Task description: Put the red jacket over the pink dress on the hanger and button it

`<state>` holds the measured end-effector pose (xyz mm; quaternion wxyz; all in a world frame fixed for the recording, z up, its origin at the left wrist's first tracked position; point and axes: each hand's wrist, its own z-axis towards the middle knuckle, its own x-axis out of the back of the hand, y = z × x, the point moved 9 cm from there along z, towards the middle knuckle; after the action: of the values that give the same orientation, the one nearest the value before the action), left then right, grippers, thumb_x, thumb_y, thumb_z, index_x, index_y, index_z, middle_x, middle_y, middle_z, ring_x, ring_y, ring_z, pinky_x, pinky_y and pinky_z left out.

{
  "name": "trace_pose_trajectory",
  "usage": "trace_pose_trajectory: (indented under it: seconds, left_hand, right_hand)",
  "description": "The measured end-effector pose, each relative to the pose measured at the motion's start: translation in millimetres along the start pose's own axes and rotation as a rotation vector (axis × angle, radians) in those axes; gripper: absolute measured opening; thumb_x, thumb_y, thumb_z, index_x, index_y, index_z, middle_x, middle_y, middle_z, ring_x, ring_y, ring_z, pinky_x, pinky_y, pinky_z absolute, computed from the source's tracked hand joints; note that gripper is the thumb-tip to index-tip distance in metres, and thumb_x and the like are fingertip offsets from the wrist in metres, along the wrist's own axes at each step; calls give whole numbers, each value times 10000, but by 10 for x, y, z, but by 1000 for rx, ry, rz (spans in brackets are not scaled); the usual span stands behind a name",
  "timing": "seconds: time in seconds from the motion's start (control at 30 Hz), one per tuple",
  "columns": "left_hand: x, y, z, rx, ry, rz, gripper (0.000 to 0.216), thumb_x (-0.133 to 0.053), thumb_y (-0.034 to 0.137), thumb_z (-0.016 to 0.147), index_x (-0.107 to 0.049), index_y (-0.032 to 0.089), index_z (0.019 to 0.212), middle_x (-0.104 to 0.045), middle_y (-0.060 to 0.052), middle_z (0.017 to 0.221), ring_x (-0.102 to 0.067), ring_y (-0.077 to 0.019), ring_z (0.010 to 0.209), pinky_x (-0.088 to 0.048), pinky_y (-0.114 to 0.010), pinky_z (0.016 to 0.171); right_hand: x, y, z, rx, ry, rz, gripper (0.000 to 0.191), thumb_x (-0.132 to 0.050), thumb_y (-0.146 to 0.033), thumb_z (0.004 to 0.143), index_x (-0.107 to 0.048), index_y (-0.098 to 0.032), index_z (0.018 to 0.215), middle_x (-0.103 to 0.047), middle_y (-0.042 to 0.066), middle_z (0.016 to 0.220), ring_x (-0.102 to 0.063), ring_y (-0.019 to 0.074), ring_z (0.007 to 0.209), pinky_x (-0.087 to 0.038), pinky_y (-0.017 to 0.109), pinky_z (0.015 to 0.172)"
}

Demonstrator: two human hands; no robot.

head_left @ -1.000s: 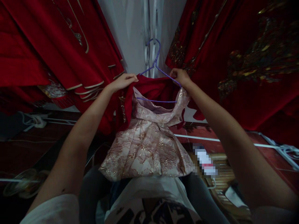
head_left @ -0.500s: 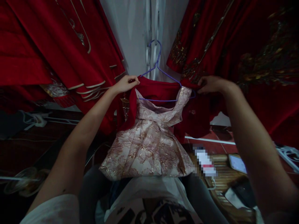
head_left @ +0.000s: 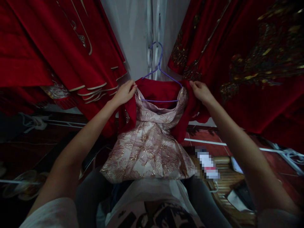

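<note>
A purple wire hanger (head_left: 158, 68) hangs in front of me at the centre, carrying a pink brocade dress (head_left: 149, 142) with a red jacket (head_left: 161, 90) draped over it. My left hand (head_left: 124, 92) is closed on the jacket's left front edge at the shoulder. On the other side, my right hand (head_left: 200, 91) pinches the jacket's right front edge beside the hanger's end. Both jacket fronts lie over the dress's shoulders, and the dress skirt spreads down towards my lap.
Red embroidered garments (head_left: 59, 53) hang close on the left, and more red embroidered garments (head_left: 249, 63) hang on the right. A white wall (head_left: 133, 38) shows behind the hanger. A woven chair (head_left: 225, 183) with a phone (head_left: 236, 164) stands at the lower right. White cables (head_left: 33, 122) lie on the dark floor.
My right hand came back inward from the right, pulling the jacket's right front over the dress's shoulder. My left hand slid slightly down the left front edge.
</note>
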<state>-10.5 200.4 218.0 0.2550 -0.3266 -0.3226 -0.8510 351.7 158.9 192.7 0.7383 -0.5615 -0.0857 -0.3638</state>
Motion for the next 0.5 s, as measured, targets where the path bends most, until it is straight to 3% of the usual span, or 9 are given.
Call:
trace_pose_trajectory:
  seconds: [0.13, 0.27, 0.4, 0.5]
  left_hand:
    - [-143, 111, -103, -3, -52, -18, 180, -462, 362, 898, -575, 223, 912, -607, -40, 750, -592, -214, 782, -408, -325, 786]
    - [-473, 262, -157, 12, -100, -111, 175, -444, 356, 905, -552, 221, 884, -561, 0, 686, -542, -161, 650, -391, -287, 691]
    - [-840, 435, -208, 79, -105, -329, 241, -373, 384, 933, -522, 220, 838, -562, -10, 739, -529, -154, 689, -412, -289, 693]
    - [-931, 440, -262, 166, -44, -395, 297, -316, 430, 956, -535, 232, 920, -608, -39, 876, -570, -177, 831, -436, -312, 777]
  right_hand:
    - [-216, -59, 125, -31, 87, -12, 538, -333, -727, 834, -437, -229, 660, -513, 34, 626, -563, 226, 763, -450, 323, 667]
    - [-730, -435, -29, 39, 24, 23, 587, -243, -752, 848, -477, -226, 735, -551, 51, 714, -562, 224, 834, -448, 311, 746]
    - [-1382, -834, -458, 116, -192, 92, 626, -174, -752, 860, -533, -240, 891, -594, 69, 850, -562, 239, 924, -429, 321, 859]
    - [-1536, -919, -690, 93, -231, 272, 616, -144, -713, 888, -514, -270, 1104, -602, 72, 1029, -525, 255, 1090, -408, 351, 951]
